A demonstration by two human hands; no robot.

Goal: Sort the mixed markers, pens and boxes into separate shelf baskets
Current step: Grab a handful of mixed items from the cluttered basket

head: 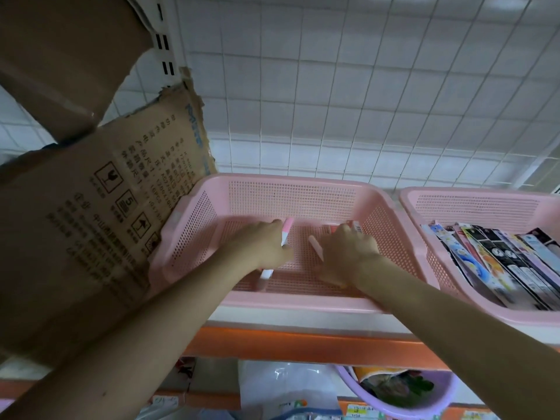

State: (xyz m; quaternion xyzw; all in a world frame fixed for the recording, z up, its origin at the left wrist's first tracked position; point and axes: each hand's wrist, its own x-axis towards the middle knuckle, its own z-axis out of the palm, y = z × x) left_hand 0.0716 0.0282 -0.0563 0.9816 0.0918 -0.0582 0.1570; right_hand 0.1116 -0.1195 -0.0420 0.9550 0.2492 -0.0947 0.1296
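A pink-and-white marker (pixel 286 234) is gripped by the left hand (pixel 266 242), its capped end showing above the fingers and its other end (pixel 266 275) below the wrist. The right hand (pixel 345 253) is curled over small items at the far right of the basket floor; a pale pink pen (pixel 315 250) lies just beside its thumb, and a red-and-white box (pixel 353 226) is partly covered by the fingers, though whether it is actually gripped cannot be told. Both hands are reached into the middle pink basket (pixel 291 189), a perforated plastic one set on a white shelf with an orange front edge (pixel 303 344). A second pink basket (pixel 472 201) is placed just beside it on the right and is filled with a row of flat printed packs (pixel 497 262), too many and too overlapped to be counted. A torn cardboard box (pixel 91 222) with black print is leaned against the left side. A white wire grid (pixel 363 101) is seen behind the shelf. One purple tub (pixel 424 398) is seen on the lower shelf.
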